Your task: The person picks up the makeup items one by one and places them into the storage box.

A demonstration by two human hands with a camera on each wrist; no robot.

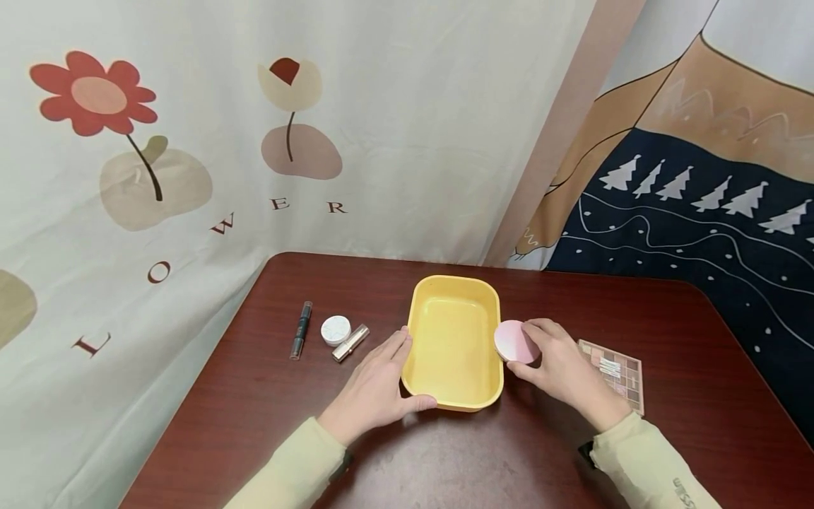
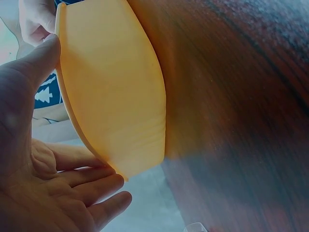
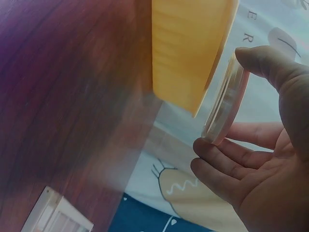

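A round pink compact is pinched between the thumb and fingers of my right hand. It is held at the right rim of a yellow rectangular tub. In the right wrist view the compact is seen edge-on, lifted above the table beside the tub. My left hand rests against the tub's left side and near-left corner, thumb along the near rim. The left wrist view shows its fingers fairly straight, touching the rim of the tub.
Left of the tub lie a dark double-ended pen, a small round white jar and a lipstick tube. An eyeshadow palette lies on the right, partly behind the right hand. Printed curtains hang behind the dark red table.
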